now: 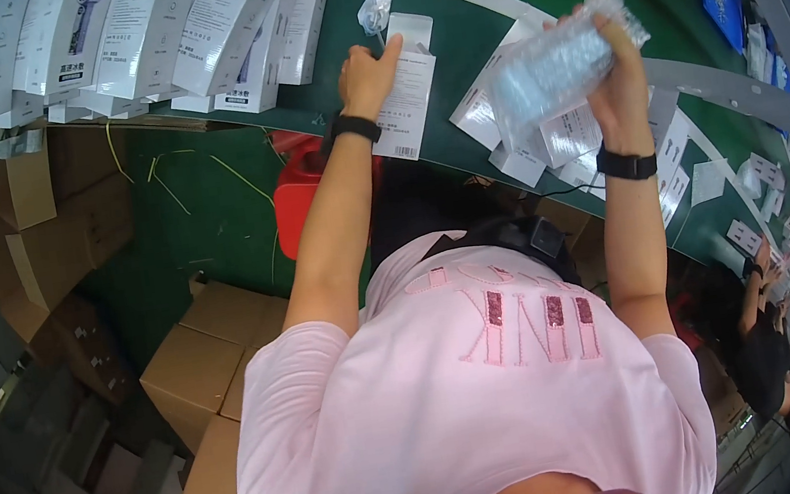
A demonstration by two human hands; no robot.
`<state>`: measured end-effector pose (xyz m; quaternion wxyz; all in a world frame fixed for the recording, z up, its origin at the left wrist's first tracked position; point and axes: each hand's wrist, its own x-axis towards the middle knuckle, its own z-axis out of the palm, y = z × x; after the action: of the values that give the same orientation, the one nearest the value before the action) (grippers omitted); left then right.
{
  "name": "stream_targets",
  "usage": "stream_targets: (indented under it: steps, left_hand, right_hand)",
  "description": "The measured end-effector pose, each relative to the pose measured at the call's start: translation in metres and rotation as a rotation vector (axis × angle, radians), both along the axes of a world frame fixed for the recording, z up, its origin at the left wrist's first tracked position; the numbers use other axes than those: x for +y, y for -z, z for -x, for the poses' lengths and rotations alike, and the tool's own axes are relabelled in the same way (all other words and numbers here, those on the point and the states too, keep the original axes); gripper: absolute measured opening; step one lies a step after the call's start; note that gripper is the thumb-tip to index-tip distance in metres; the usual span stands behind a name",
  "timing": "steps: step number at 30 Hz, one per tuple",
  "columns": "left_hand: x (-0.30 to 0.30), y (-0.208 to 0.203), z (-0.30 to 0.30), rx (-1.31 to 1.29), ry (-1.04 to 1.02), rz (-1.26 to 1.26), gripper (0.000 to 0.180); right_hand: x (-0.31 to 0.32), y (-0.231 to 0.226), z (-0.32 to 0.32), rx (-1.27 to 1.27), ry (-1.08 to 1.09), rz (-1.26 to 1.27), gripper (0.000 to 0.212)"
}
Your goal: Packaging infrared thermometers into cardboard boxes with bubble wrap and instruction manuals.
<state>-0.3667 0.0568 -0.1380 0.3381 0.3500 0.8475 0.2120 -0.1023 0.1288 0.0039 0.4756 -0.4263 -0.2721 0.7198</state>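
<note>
My right hand (617, 84) is raised over the bench, its fingers wrapped round a clear bubble-wrap bag (552, 73) with a light blue item inside. My left hand (371, 78) is at the upper left edge of a slim white printed box (408, 109). Its thumb presses on the box and its other fingers curl beside the edge, partly hidden. Just beyond that hand a small clear bag (375, 10) with a pale item lies near the box's raised end flap. White boxes (573, 133) lie beneath the bubble-wrap bag.
Several white printed boxes (139, 40) stand in a row at the left of the green bench. Below are a red plastic container (296, 205) and brown cartons (194, 361). A grey curved rail (735, 76) runs at the right; another person (767, 346) sits farther off there.
</note>
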Motion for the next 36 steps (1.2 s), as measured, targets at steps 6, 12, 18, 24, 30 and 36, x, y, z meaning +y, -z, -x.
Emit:
stream_targets:
  steps: [6, 12, 18, 24, 30, 36]
  left_hand:
    - [-0.029, -0.013, -0.011, -0.485, 0.118, -0.206, 0.038]
    - [-0.076, -0.141, -0.033, -0.972, -0.021, -0.388, 0.033]
    - [-0.080, -0.169, -0.033, -0.754, 0.224, -0.470, 0.035]
    - [-0.090, -0.168, -0.047, -0.899, 0.043, -0.606, 0.037]
    - [-0.096, -0.195, -0.056, -0.708, 0.095, -0.435, 0.043]
    - [-0.098, -0.199, -0.060, -0.545, 0.197, -0.703, 0.041]
  right_hand:
    - [0.044, -0.029, 0.044, -0.092, 0.173, -0.291, 0.030]
    - [0.012, -0.095, 0.103, 0.099, 0.113, -0.335, 0.022]
    - [-0.013, -0.146, 0.117, -0.119, 0.068, -0.633, 0.036]
    - [-0.013, -0.152, 0.099, -0.128, -0.120, -0.657, 0.038]
    - [-0.018, -0.160, 0.080, -0.225, -0.435, -0.418, 0.039]
    - [-0.006, -0.120, 0.067, -0.108, -0.669, -0.285, 0.023]
